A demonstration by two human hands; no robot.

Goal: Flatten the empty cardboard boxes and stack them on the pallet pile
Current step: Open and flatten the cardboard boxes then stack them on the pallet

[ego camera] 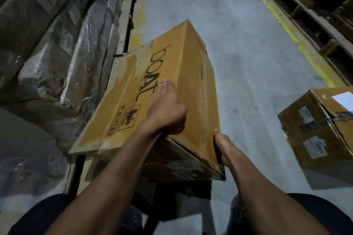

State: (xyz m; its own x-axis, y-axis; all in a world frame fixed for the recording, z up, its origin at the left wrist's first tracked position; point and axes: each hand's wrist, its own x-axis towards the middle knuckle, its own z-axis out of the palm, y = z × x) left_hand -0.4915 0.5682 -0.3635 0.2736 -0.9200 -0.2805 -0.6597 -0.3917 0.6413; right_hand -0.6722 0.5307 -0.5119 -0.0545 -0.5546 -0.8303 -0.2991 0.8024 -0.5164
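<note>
Seen from a head-worn camera in a dim warehouse aisle: at far left, stacks (63, 44) of cartons wrapped in clear film rise beside the aisle, resting on wooden pallet boards (127, 15). Just right of them, at centre, a person holds a yellow-brown box (172, 74) tilted above the floor (248, 63), its long side face turned up toward the camera (black lettering and handling symbols run along that face). A loose flap (107, 105) with torn tape marks spreads out from the box's left edge toward the wrapped stacks. The left hand (166, 108) lies on the printed face near the box's near end, fingers stretched forward across the cardboard and the thumb side hooked over the near edge. To its right, the right hand (222, 147) grasps the box's lower right corner, thumb on the upper face, the other fingers hidden behind the cardboard. Both forearms are bare, reaching out over dark trousers at the bottom of the view. Farther right, a second box (317, 129), taped shut and bearing labels, sits on the grey concrete floor, well apart from the held one. A worn yellow line (286, 32) runs along the floor beside more pallets (313, 19) at far right.
</note>
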